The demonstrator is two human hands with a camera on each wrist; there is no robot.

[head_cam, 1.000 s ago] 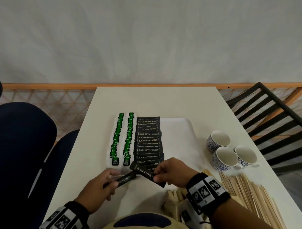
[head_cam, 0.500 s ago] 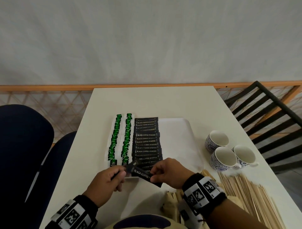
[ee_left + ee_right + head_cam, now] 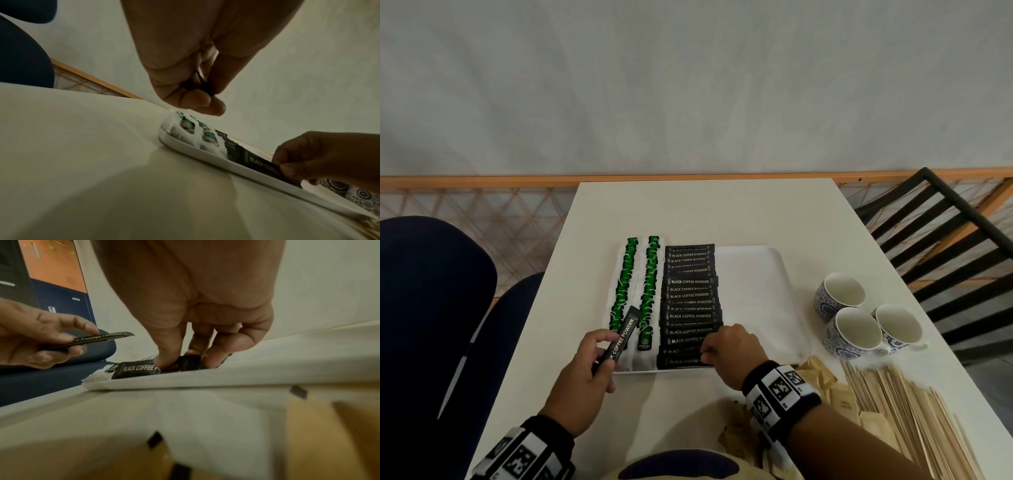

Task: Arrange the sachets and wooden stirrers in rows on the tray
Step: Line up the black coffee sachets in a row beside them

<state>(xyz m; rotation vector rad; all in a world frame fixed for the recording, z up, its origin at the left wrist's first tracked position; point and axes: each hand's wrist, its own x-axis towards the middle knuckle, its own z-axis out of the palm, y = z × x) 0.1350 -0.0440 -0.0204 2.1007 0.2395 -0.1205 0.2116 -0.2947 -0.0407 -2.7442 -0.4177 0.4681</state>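
On the white table [image 3: 722,212], catalogued from largest to smallest.

Tray [image 3: 756,274], white: before me, its right half bare.

Wooden stirrers [image 3: 893,404]: loose heap at my right, off the tray, brown sachets [image 3: 822,373] beside them.

Three cups [image 3: 859,318]: patterned, right of the tray, between it and the table's edge.

Green sachets [image 3: 640,284]: two rows along the tray's left side.

Black coffee sachet row [image 3: 690,301]: overlapped, each long axis crosswise, reaching the tray's near edge.

My right hand [image 3: 729,353]: fingers curled down, pinching the right end of the nearest sachet [image 3: 135,369], apparently seating it against the rim.

My left hand [image 3: 589,370]: gripping a spare coffee sachet [image 3: 621,337] by its lower end, held above the green rows, long axis pointing away from me, not crosswise.

Judgement: the spare would need turning crosswise. My left hand is nearest. The black row looks full, so the bare right half is the likely place, with my right hand in the way.
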